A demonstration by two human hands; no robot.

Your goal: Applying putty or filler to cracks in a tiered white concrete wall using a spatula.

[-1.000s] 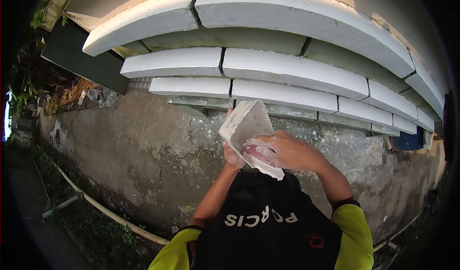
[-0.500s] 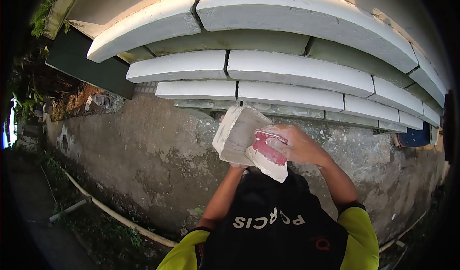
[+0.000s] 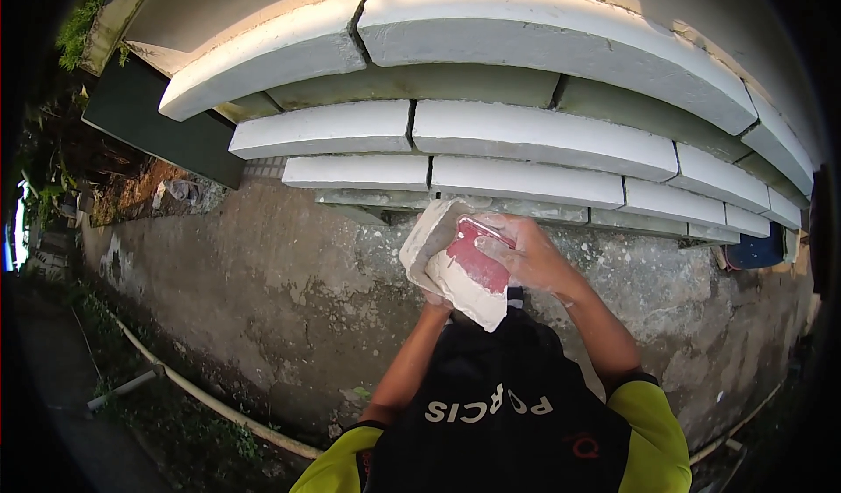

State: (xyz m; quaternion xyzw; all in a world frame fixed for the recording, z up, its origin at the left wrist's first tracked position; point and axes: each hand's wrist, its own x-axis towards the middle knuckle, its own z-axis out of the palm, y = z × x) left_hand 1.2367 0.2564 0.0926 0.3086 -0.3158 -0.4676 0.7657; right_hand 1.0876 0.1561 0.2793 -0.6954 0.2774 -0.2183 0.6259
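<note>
Close in front of my chest, my left hand (image 3: 435, 300) supports a whitish, plaster-crusted tub (image 3: 422, 241) from below; its fingers are mostly hidden behind the tub. My right hand (image 3: 528, 252) is closed around a red scraper (image 3: 478, 264), its fingers gripping the upper edge. Thick white paste (image 3: 471, 299) coats the scraper's lower part, which overlaps the tub's open mouth. White smears mark the fingers of my right hand. The tub's inside is largely covered by the scraper, so how much paste it holds cannot be seen.
White ledges (image 3: 526, 130) in stepped tiers, split by dark vertical gaps, run across the far side. Below lies a stained concrete floor (image 3: 263, 292). A pale pipe (image 3: 206, 397) crosses the lower left. A dark blue object (image 3: 755, 250) stands at the far right.
My right hand has moved slightly left with the scraper, bringing it further across the tub. The tub has tilted and its inside shows less.
</note>
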